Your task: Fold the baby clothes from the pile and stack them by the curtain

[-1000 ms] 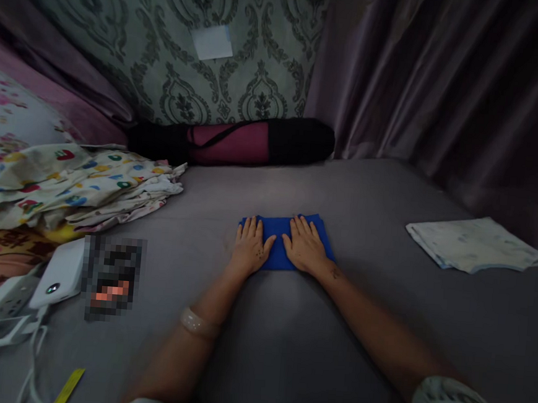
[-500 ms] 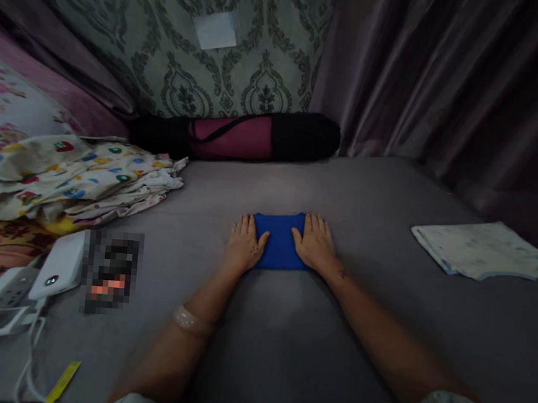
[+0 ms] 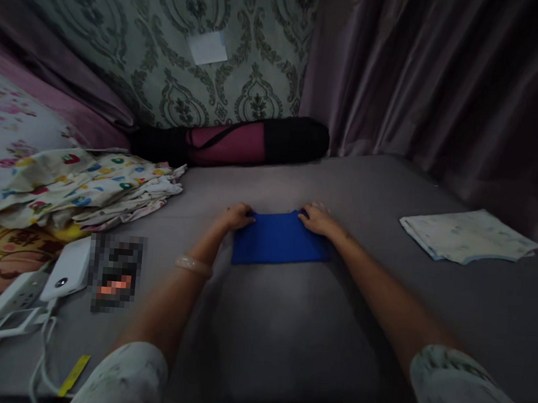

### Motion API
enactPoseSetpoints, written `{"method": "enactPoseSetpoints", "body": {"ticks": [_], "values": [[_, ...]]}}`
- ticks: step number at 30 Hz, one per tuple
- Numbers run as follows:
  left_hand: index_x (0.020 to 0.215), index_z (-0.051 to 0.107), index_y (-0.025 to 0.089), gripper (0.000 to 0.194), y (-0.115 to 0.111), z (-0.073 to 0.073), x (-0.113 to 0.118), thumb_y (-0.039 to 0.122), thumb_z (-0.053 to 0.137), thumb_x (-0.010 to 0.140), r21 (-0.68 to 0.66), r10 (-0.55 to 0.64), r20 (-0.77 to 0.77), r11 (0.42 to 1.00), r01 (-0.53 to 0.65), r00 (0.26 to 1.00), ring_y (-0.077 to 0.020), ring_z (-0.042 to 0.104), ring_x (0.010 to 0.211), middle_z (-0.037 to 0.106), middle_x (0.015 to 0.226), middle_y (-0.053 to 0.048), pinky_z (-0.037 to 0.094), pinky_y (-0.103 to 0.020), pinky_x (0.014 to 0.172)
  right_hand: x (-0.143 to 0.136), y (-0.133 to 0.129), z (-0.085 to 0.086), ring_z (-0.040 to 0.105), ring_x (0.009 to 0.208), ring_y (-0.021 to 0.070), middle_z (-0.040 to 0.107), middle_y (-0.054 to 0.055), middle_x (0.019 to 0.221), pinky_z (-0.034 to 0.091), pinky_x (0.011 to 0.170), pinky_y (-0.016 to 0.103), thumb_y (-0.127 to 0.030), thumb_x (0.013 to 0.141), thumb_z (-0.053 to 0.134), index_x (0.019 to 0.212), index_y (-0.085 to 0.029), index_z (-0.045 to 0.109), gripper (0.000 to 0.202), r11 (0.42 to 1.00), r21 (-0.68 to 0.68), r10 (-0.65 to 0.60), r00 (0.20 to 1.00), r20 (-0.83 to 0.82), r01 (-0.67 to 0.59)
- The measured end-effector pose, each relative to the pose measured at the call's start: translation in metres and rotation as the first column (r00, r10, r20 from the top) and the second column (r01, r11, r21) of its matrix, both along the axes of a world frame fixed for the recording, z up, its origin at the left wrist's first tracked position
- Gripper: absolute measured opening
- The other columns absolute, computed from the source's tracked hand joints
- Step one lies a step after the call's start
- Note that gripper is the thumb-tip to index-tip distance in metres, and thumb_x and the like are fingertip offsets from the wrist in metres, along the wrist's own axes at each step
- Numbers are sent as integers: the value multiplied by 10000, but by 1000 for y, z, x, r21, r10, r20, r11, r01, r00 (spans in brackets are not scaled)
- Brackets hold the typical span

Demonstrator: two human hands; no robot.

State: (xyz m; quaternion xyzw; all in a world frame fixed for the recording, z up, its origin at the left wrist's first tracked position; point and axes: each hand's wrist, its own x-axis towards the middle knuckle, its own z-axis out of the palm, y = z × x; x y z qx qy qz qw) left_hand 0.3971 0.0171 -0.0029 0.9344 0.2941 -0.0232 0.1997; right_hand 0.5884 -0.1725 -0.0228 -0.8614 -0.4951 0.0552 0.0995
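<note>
A folded blue cloth (image 3: 279,239) lies flat on the grey sheet (image 3: 268,325) in the middle of the view. At its far left corner is my left hand (image 3: 240,216), fingers curled and closed on the cloth's edge. My right hand (image 3: 315,219) pinches the far right corner, its thumb on the near side and its other fingers partly hidden behind. The front edge and lower corners of the cloth are uncovered.
A folded pale cloth (image 3: 469,236) lies at the right. Crumpled patterned clothes (image 3: 93,181), a white power bank (image 3: 69,266) and a power strip (image 3: 2,311) are at the left. A black and maroon bag (image 3: 231,141) lies along the wall.
Both hands have gone from lying flat on the blue cloth's sides to gripping its far corners. More of the cloth's front shows. The camera view has shifted slightly.
</note>
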Motion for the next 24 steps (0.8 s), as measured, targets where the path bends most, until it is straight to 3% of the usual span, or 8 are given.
{"method": "enactPoseSetpoints", "body": {"ticks": [2,5,9,13,15,19,24], "values": [[991,674,185,293,9,3,6,276,653,713,-125,-31,-4,992,30,1000,-230,644,987,702,1077,-102,473,-302,870,14,5,2,571,1118,265,632,119,1217,438,936,367,-370,900,536,1219,-190,634,379,997,-36,58,992,-116,-62],[888,653,183,262,13,3,12,255,685,638,-282,47,-16,958,-50,999,-199,645,856,713,908,-51,476,-257,753,30,12,6,638,958,203,693,75,1092,477,817,275,-312,841,620,1145,-190,661,330,992,-78,76,959,-272,-101],[716,584,188,240,16,5,11,270,735,549,-429,73,-12,900,-71,997,-157,580,719,606,658,38,422,-236,669,35,16,14,621,727,154,690,32,851,444,607,223,-262,757,686,987,-180,672,245,989,-126,31,944,-328,-76],[682,523,189,314,19,9,1,310,759,513,-534,84,115,845,-10,990,-118,508,656,526,614,66,365,-225,622,31,13,19,570,660,127,632,-3,761,390,538,205,-220,736,673,931,-189,632,202,991,-107,29,925,-378,-75],[695,519,188,333,20,13,-4,305,766,503,-583,74,179,811,45,981,-108,497,651,520,622,70,357,-223,623,30,10,21,580,691,131,640,7,800,408,562,204,-210,721,683,954,-186,623,242,994,-91,24,923,-383,-64],[729,518,188,344,17,25,-11,236,765,494,-618,70,226,781,87,972,-107,520,654,520,623,77,368,-222,627,28,8,24,625,896,162,652,78,1095,479,723,217,-193,682,728,1148,-174,589,487,1000,-23,-5,903,-429,-5],[748,494,193,344,5,46,-13,231,754,527,-618,16,246,773,144,969,-105,531,634,527,626,78,361,-220,606,24,5,35,649,948,208,653,105,1167,511,768,266,-179,664,716,1249,-167,590,598,992,-123,-38,876,-482,-24]]}}
